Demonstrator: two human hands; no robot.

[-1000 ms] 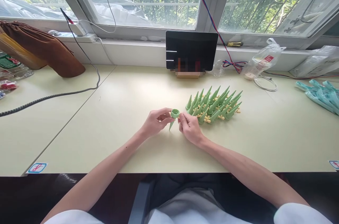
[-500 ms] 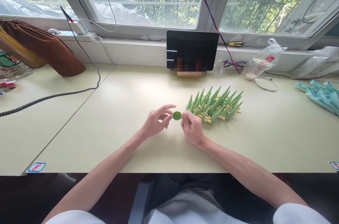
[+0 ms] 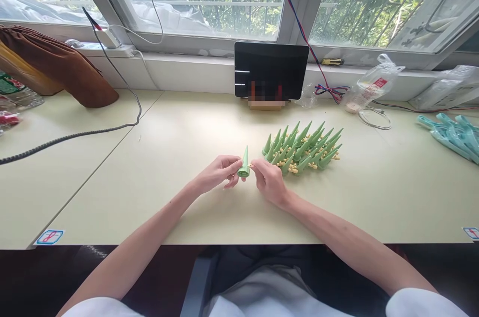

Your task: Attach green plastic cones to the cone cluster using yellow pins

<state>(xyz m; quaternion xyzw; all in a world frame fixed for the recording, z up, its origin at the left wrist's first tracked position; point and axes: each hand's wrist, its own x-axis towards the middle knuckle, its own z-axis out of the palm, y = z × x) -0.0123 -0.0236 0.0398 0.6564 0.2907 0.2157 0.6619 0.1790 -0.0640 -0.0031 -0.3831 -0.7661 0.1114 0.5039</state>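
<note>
A small green plastic cone (image 3: 244, 163) stands almost upright between my hands, its tip up and its round hollow base tilted toward me. My left hand (image 3: 217, 174) pinches it from the left, the lower fingers curled loosely below. From the right, my right hand (image 3: 272, 180) has its thumb and forefinger pressed together on a tiny pale yellow part at the cone's side. Just beyond the right hand lies a cluster of similar green cones (image 3: 305, 147), with small yellow pieces at their sides.
A dark tablet (image 3: 272, 70) leans on a small cardboard stand (image 3: 266, 106) by the window ledge. A plastic bag (image 3: 368, 90), a white cable (image 3: 375, 120) and turquoise wrapped items (image 3: 451, 135) lie right. A black cord (image 3: 75, 137) crosses the left table near a brown bag (image 3: 75, 75).
The cone has turned from its round end facing me to nearly upright, and sits slightly lower and left. My left fingers, apart beside it before, have closed on it.
</note>
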